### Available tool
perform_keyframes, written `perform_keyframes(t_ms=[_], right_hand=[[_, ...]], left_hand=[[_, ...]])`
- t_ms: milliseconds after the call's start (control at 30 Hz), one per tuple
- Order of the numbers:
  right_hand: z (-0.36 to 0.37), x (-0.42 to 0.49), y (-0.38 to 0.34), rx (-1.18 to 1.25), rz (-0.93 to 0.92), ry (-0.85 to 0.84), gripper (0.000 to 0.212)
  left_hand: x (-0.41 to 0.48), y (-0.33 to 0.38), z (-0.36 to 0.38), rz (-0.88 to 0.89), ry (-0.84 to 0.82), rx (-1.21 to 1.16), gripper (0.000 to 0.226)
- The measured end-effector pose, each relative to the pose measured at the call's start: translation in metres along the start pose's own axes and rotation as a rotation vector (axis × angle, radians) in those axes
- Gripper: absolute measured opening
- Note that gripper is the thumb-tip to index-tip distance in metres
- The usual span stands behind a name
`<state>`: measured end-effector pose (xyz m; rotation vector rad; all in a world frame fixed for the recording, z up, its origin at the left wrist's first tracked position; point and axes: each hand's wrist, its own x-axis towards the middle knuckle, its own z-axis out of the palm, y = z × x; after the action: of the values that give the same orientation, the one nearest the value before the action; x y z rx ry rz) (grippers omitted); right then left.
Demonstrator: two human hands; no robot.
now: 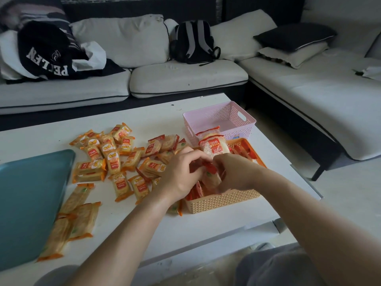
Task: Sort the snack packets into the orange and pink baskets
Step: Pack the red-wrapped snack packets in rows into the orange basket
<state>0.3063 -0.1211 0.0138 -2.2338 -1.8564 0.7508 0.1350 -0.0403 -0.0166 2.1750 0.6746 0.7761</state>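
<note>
Together, left hand (181,175) and right hand (234,174) pinch red packets (208,167) over orange basket (222,201).

This is the living room of a home, and the low white coffee table (144,215) is the landmark. An L-shaped sofa (185,79) with pale seat cushions on a dark base runs along the table's far side and turns down its right side. Everyday belongings lie on the sofa. A black backpack (193,42) with grey straps leans against the back cushions directly beyond the table. A black garment with white lettering (45,56) is heaped beyond the table's far left corner. A black throw cushion (294,37) sits on a pale pillow (292,55) beyond the far right corner. Pale flooring (350,193) shows to the table's right. Snack packets (115,162) are strewn across the tabletop beside a teal tray (31,203) on its left edge.
</note>
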Motion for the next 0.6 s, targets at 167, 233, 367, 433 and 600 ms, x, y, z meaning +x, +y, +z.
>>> perform_keyframes(t_ms=[167,233,367,433,600], right_hand=[[0.013,0.007,-0.009,0.039,-0.084,0.038,0.045],[0.015,0.011,-0.008,0.032,-0.088,0.012,0.048],[0.014,0.012,-0.003,0.009,-0.116,-0.149,0.018],[0.001,0.006,-0.001,0.004,-0.095,-0.154,0.014],[-0.027,0.013,0.013,0.154,0.08,0.547,0.022]], left_hand=[[-0.003,-0.001,-0.009,0.01,-0.027,0.08,0.027],[-0.004,0.0,-0.009,0.002,-0.028,0.056,0.016],[-0.006,-0.002,-0.003,0.004,-0.057,0.155,0.022],[-0.007,-0.002,0.0,-0.002,-0.119,0.3,0.012],[-0.008,0.005,0.009,0.016,-0.235,0.494,0.023]])
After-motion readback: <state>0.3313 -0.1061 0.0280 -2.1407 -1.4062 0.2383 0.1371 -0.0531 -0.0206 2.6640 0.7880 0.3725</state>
